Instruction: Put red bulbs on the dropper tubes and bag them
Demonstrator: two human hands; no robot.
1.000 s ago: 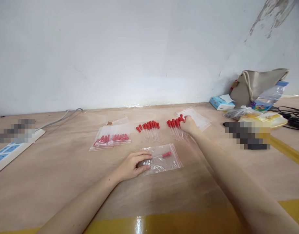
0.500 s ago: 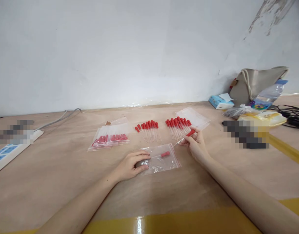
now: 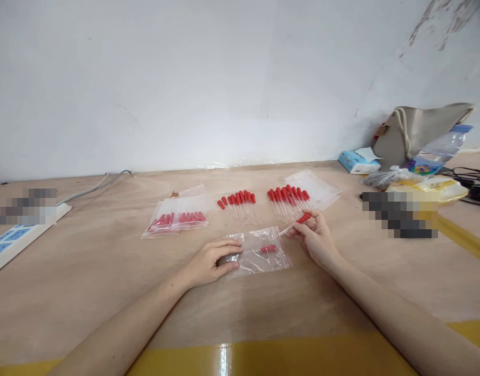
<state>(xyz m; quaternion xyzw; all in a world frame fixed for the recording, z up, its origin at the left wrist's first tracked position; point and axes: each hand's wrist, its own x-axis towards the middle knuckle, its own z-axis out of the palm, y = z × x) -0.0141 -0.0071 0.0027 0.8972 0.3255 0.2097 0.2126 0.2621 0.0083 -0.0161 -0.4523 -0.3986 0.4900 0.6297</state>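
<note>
My right hand [image 3: 318,241] pinches a glass dropper with a red rubber bulb [image 3: 303,217]. The dropper's thin end points left and reaches the upper right edge of a clear zip bag [image 3: 249,267]. Inside that bag lies one more red-bulbed dropper [image 3: 268,249]. My left hand [image 3: 214,262] rests on the bag's left end, thumb and fingers apart, holding it flat. Behind the bag lie two fanned-out groups of droppers, a middle group [image 3: 240,199] and a right group [image 3: 287,196].
Filled zip bags [image 3: 175,219] lie at the left. More clear bags [image 3: 316,190] lie behind the right group. A power strip [image 3: 28,230] is at far left. On the right are a tissue pack [image 3: 357,162], a beige bag [image 3: 423,130] and black cables [image 3: 478,188].
My right hand and its dropper have shifted slightly down, with the dropper's tip still at the bag's edge. My left hand stays on the bag. The view has moved slightly.
</note>
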